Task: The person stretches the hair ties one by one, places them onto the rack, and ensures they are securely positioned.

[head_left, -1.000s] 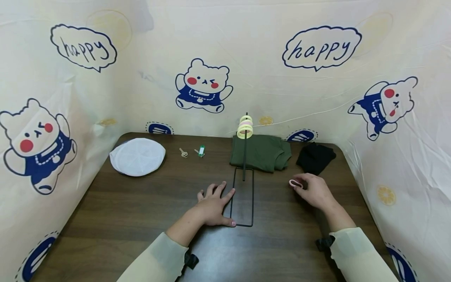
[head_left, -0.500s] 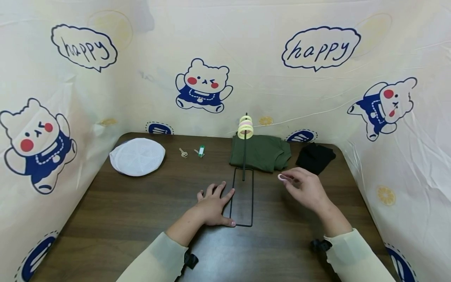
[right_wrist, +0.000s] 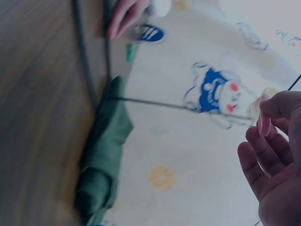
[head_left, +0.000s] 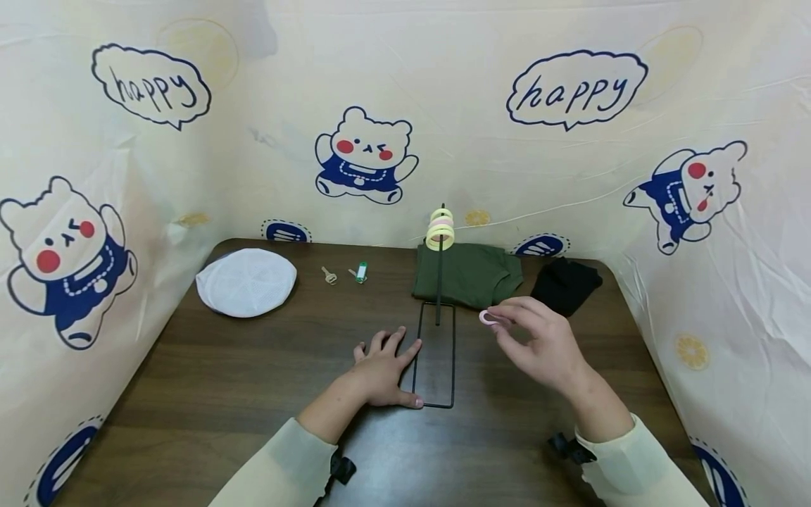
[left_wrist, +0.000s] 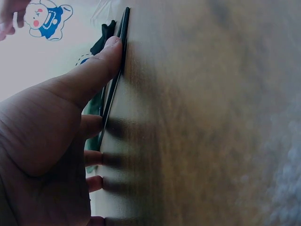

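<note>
The backdrop [head_left: 443, 105] reads "happy" in speech bubbles at the frame's upper left and upper right, among cartoon bears in blue.

On the dark table [head_left: 222, 380], a white mesh cap [head_left: 246, 282] lies at the left. Two small keys, one with a green tag [head_left: 361, 272], sit just left of centre, with a folded green cloth [head_left: 472, 274] and a black cloth [head_left: 566, 283] toward the back right.

A black wire stand [head_left: 436, 352] sits at centre, its upright rod carrying yellow and pink rings [head_left: 440, 229] near the top.

The left hand [head_left: 383, 370] lies flat with straight fingers, pressing the stand's base frame. The right hand [head_left: 538, 341] pinches a small pink ring [head_left: 488, 317] between thumb and fingertips, raised above the table just right of the rod.

Since a second ago, the right hand has lifted the ring off the table and carried it leftward toward the stand; the left hand has not moved.
</note>
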`<state>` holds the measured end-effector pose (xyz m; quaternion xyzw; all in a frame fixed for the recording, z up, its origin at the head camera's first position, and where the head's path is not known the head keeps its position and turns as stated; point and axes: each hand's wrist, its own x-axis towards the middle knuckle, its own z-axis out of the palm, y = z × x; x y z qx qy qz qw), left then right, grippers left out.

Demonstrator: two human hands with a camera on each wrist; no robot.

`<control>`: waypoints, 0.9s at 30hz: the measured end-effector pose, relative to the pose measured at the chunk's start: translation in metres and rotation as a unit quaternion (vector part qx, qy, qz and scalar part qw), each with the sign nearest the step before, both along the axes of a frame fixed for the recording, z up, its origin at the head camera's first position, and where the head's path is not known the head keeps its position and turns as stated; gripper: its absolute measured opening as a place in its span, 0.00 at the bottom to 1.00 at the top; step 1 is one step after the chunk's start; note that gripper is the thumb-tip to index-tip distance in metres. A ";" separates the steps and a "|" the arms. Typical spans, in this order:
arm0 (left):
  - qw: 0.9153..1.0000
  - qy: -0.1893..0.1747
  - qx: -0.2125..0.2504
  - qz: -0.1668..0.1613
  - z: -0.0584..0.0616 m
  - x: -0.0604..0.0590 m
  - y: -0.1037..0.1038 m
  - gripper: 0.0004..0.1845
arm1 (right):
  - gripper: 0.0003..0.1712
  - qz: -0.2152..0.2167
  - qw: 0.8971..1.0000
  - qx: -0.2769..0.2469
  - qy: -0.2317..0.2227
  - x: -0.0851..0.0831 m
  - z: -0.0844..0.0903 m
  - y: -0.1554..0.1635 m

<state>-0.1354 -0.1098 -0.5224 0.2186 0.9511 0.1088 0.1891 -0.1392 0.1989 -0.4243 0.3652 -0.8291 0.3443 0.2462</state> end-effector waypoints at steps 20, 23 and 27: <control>1.000 0.004 -0.012 0.003 -0.002 0.000 0.001 0.62 | 0.12 0.142 0.979 -0.077 0.124 0.032 0.068 -0.053; 1.000 0.006 -0.012 0.001 -0.003 -0.001 0.001 0.62 | 0.12 0.161 0.973 -0.092 0.140 0.034 0.074 -0.059; 1.000 0.007 -0.014 0.000 -0.002 -0.001 0.001 0.62 | 0.11 0.180 0.965 -0.109 0.159 0.035 0.082 -0.066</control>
